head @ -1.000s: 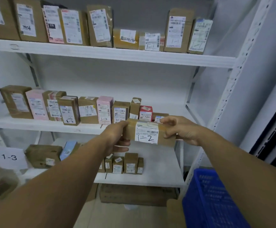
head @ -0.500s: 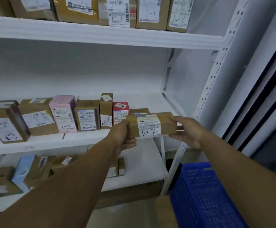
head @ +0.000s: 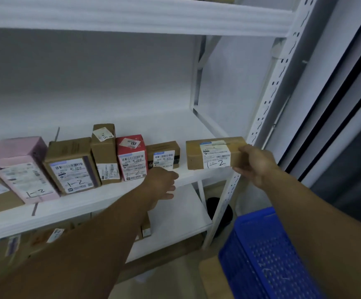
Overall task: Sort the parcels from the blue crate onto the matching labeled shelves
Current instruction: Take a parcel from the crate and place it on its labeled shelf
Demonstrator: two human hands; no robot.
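Parcel (head: 215,153): brown carton, long side facing the camera, white label with handwritten "1-2". It sits at the right end of the middle shelf (head: 93,199), just left of the perforated white upright (head: 267,108).

Right hand (head: 256,167): grips the parcel's right end, thumb on top, fingers (head: 241,169) curled under the lower edge.

Left hand (head: 162,183): over the shelf's front edge, apart from the parcel. Its fingers are loosely extended and point right, holding nothing. It partly covers the bottom of the small brown box (head: 163,155) behind it.

Row on the same shelf, left of the parcel, from right to left:
- small brown box
- red box (head: 132,157)
- tall narrow brown box (head: 105,152)
- brown box (head: 71,165) marked "1-2"
- pink box (head: 22,169) marked "1-2"

A clear gap separates the parcel from the small brown box.

Blue crate (head: 267,251): near right, below shelf level, perforated wall toward the camera (contents not visible).

Lower shelf (head: 175,221): a few small cartons show behind the left forearm, too blurred to read.
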